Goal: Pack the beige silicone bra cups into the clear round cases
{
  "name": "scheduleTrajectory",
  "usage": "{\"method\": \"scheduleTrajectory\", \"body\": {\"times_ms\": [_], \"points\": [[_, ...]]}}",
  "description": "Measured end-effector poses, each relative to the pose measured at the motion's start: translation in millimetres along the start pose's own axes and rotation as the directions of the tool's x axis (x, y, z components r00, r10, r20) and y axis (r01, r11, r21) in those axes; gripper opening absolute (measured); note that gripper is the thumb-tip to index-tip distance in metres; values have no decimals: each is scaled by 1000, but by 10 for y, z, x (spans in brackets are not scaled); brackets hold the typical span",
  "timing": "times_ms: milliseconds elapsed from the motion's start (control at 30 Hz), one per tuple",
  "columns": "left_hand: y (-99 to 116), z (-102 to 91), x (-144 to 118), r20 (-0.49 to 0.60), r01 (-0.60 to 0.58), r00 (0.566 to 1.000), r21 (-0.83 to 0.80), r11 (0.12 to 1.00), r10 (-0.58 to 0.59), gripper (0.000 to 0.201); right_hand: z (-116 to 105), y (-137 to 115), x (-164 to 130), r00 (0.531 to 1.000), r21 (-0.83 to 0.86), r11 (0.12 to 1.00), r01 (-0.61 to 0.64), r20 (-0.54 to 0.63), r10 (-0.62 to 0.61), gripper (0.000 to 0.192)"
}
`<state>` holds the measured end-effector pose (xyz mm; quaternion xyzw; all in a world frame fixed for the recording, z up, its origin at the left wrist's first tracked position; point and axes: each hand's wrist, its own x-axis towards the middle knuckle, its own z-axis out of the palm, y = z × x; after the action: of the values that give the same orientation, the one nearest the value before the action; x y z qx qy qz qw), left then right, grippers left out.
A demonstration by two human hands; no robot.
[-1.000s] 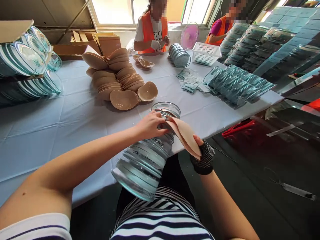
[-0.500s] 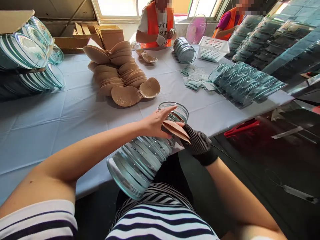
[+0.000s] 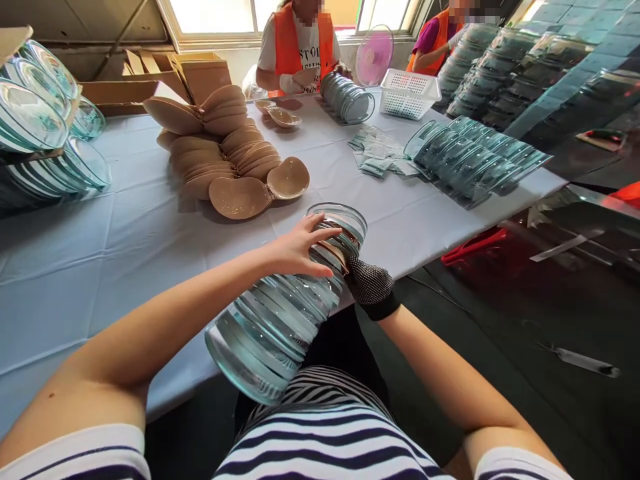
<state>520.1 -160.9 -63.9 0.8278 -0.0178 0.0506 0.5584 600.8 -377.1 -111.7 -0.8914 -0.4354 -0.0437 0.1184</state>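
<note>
A row of clear plastic cases (image 3: 273, 327) leans at the table's front edge, against my striped shirt. My bare left hand (image 3: 303, 248) lies over its upper part, fingers spread. My right hand (image 3: 371, 285), in a dark dotted glove, is closed at the right side of the row. It grips the edge of a beige stick-on bra (image 3: 336, 253), which sits folded between the cases; its lower part is hidden. Beyond my left hand, an opened stick-on bra (image 3: 240, 197) lies in front of stacked beige bras (image 3: 203, 150).
More clear cases (image 3: 475, 160) stand in rows at right, beside small packets (image 3: 377, 153). Cases (image 3: 35, 120) are piled at far left. A white basket (image 3: 410, 93) is at the back. Two people in orange vests (image 3: 326, 40) work across the table (image 3: 150, 233).
My right hand has moved left and in toward the cases, and the folded bra has gone down between them. My left fingers have spread over the row. The whole view has shifted slightly.
</note>
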Motion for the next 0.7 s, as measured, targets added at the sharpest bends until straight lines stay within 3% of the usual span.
{"method": "scheduleTrajectory", "body": {"times_ms": [133,233,367,467,533,633,667,700], "points": [[52,-15,-7,5,-30,1000,49,998,30,75,-42,-1,-109,999,55,998,-2,-41,5,32],[77,-13,5,4,-94,996,98,991,94,63,-18,-32,-153,994,158,985,-70,-67,82,32],[71,-7,15,72,-152,988,241,959,138,48,59,-85,-59,974,333,916,-223,119,194,30],[95,-4,4,177,-249,965,393,885,193,35,52,-9,-7,968,480,848,-224,213,136,23],[127,-8,-4,235,-329,942,484,811,242,25,31,71,-29,965,641,742,-199,260,35,22],[164,-24,2,276,-385,922,558,735,273,18,26,120,-95,961,853,473,-220,272,-45,26],[173,-28,9,285,-397,917,564,724,280,18,32,102,-107,962,875,423,-236,272,-26,28],[181,-30,17,298,-415,909,563,715,292,18,38,68,-109,963,869,429,-247,270,6,30]]}}
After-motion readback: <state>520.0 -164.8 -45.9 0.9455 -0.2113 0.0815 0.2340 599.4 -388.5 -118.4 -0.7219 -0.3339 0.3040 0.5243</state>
